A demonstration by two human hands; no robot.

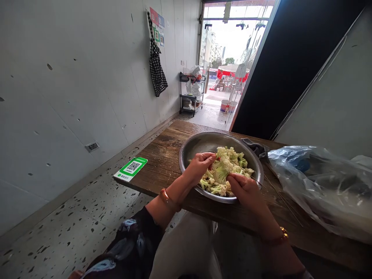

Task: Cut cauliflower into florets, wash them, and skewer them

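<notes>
Cauliflower floret [221,169], between fingers [208,158], above metal bowl [200,145]

Card [131,169] on table [165,149]: QR code [134,166], "微信支付" [123,177]. Wall posters [157,35]: text too small.

1. Left-hand grip [203,164] and right-hand grip [244,186] pinch cauliflower piece [222,170] over metal bowl [200,143].
2. More florets [220,189] inside; bowl on wooden bench [162,151].
3. Right of bowl: dark cloth [254,147], thin sticks [285,199], clear plastic bag [316,186].
4. Green-edged QR card [133,167], bench's left corner.

Pale, green-stemmed cauliflower floret [221,170]
</notes>
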